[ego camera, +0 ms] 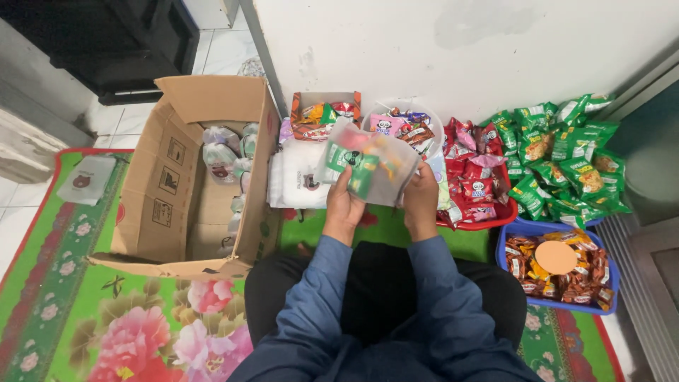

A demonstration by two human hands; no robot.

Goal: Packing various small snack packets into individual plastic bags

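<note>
Right now my left hand and right hand have fingers clamped on a clear plastic bag of mixed snacks, held above my lap near the open cardboard box; I'd grip both edges evenly.

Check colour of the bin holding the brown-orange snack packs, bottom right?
Blue bin, seen in the head view, beside the person's right knee.

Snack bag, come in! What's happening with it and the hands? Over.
Left hand and right hand both gripping clear snack bag. Bag up over lap, full. Cardboard box left, snack piles ahead; nothing blocking.
</note>
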